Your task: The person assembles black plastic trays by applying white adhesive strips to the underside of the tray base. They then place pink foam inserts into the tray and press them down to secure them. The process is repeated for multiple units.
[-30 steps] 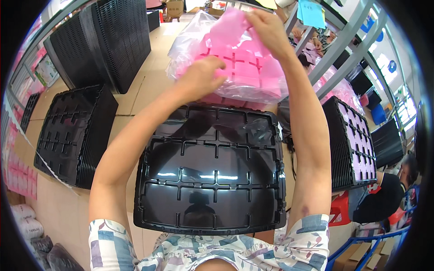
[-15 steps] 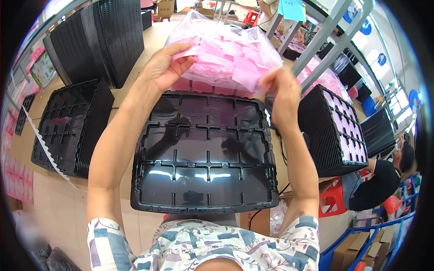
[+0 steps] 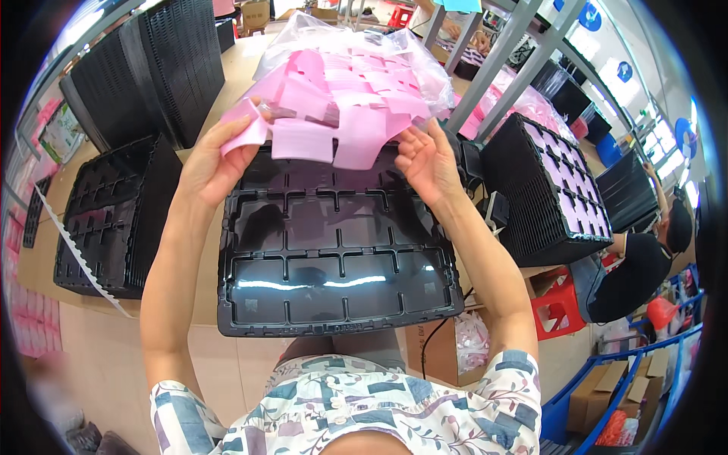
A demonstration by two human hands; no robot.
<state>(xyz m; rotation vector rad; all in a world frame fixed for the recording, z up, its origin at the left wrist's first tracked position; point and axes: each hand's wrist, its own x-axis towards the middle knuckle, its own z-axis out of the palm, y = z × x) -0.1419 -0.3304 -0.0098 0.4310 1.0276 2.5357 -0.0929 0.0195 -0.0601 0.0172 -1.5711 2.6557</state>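
Between my hands spreads a pink sheet [image 3: 303, 140], thin and slotted into several square flaps, its front flaps hanging over the far edge of a black tray. My left hand [image 3: 220, 159] is closed, pinching the left corner flap between thumb and fingers. At the sheet's right edge, my right hand [image 3: 427, 161] has its fingers curled and seems to pinch that edge; its fingertips are partly hidden. The shiny black plastic tray [image 3: 341, 262], divided into shallow compartments by ridges, lies in front of me. Behind the sheet is a clear plastic bag [image 3: 303, 34] with more pink sheets.
To the right stands a stack of black trays [image 3: 523, 197] with pink pieces in its top compartments. Another tray stack [image 3: 106, 216] is at the left, with tall tray stacks [image 3: 152, 72] behind. Grey metal posts [image 3: 489, 83] rise at the back right. Another person [image 3: 637, 269] sits far right.
Both hands have come nearer and lower, drawing the pink sheet from the bag to above the tray's far edge. My left hand moved left; the right hand moved slightly left.
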